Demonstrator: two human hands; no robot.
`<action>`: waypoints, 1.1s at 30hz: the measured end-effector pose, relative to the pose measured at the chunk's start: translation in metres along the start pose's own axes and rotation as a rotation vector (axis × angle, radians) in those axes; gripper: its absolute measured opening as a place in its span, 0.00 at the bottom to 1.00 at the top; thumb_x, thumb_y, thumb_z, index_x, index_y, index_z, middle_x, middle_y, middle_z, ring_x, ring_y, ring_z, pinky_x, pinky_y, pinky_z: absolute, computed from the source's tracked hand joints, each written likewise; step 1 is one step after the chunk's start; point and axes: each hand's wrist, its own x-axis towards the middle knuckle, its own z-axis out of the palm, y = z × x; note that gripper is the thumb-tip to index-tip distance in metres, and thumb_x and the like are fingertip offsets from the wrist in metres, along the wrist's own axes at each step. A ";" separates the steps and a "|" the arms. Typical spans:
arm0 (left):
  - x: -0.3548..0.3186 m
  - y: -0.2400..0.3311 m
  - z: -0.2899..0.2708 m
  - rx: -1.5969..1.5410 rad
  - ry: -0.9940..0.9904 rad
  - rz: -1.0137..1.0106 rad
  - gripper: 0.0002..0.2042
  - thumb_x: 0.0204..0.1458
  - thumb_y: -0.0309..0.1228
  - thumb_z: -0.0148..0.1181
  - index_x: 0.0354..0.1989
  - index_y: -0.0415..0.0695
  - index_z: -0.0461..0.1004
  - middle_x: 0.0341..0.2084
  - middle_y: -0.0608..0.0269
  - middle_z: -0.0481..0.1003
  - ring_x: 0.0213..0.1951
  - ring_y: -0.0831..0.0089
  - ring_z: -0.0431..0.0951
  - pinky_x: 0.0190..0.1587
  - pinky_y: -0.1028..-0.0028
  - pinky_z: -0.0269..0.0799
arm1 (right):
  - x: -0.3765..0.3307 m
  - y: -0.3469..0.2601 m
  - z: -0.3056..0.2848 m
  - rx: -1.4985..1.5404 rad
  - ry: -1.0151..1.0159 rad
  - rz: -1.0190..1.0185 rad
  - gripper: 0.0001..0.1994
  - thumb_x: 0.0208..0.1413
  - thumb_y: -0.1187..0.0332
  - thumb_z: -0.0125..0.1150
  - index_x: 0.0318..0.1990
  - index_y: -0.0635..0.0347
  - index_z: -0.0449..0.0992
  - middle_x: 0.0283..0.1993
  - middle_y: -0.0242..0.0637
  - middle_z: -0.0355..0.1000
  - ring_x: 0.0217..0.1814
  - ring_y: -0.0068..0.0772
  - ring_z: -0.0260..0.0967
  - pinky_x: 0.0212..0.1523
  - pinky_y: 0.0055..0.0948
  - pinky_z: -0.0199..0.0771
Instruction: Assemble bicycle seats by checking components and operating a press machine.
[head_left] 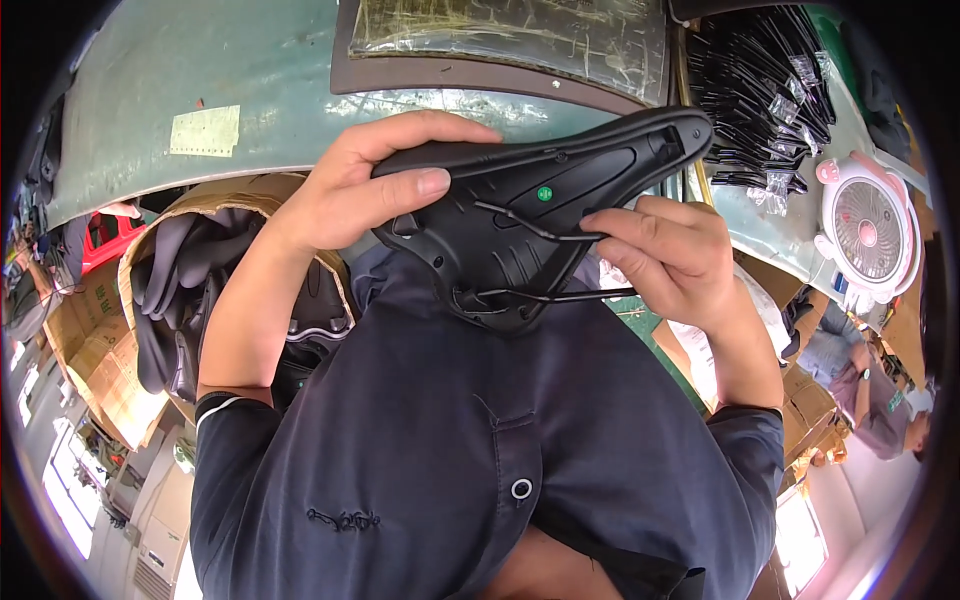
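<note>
A black bicycle saddle (600,165) is held up in front of my chest, its underside toward me and its narrow nose pointing right. My left hand (355,190) is closed around the wide rear end, thumb on the underside and fingers over the far edge. A black metal saddle rail (570,297) has two arms that reach from the saddle's rear toward the right. My right hand (680,250) pinches the rail near its right side, apart from the nose. A round green sticker (545,193) is on the saddle's underside.
Many black rails (760,100) lie piled at the far right of the green table (270,70). A pink-and-white fan (868,228) stands there. A cardboard box (135,265) of black saddles is at my left. A dark-edged board (500,75) lies ahead. Another person (880,400) is at right.
</note>
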 end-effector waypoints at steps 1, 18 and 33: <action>0.003 0.002 0.002 0.019 -0.018 -0.015 0.31 0.61 0.45 0.62 0.65 0.32 0.76 0.61 0.51 0.77 0.65 0.62 0.76 0.70 0.65 0.66 | -0.001 -0.001 -0.002 -0.020 -0.010 -0.023 0.11 0.54 0.76 0.76 0.46 0.62 0.87 0.26 0.35 0.74 0.22 0.34 0.73 0.22 0.32 0.70; -0.018 -0.019 -0.003 0.342 0.088 0.138 0.28 0.57 0.45 0.64 0.57 0.32 0.80 0.57 0.45 0.80 0.62 0.54 0.77 0.70 0.58 0.65 | 0.019 -0.027 0.030 -0.220 0.113 -0.245 0.12 0.60 0.59 0.70 0.30 0.50 0.73 0.27 0.31 0.65 0.28 0.40 0.74 0.24 0.41 0.70; 0.001 0.010 0.029 0.372 0.011 0.360 0.18 0.61 0.27 0.67 0.59 0.36 0.80 0.52 0.49 0.83 0.54 0.61 0.83 0.58 0.67 0.76 | 0.048 -0.019 -0.006 -0.266 -0.040 -0.401 0.09 0.48 0.69 0.77 0.35 0.56 0.82 0.25 0.30 0.67 0.25 0.35 0.73 0.24 0.35 0.73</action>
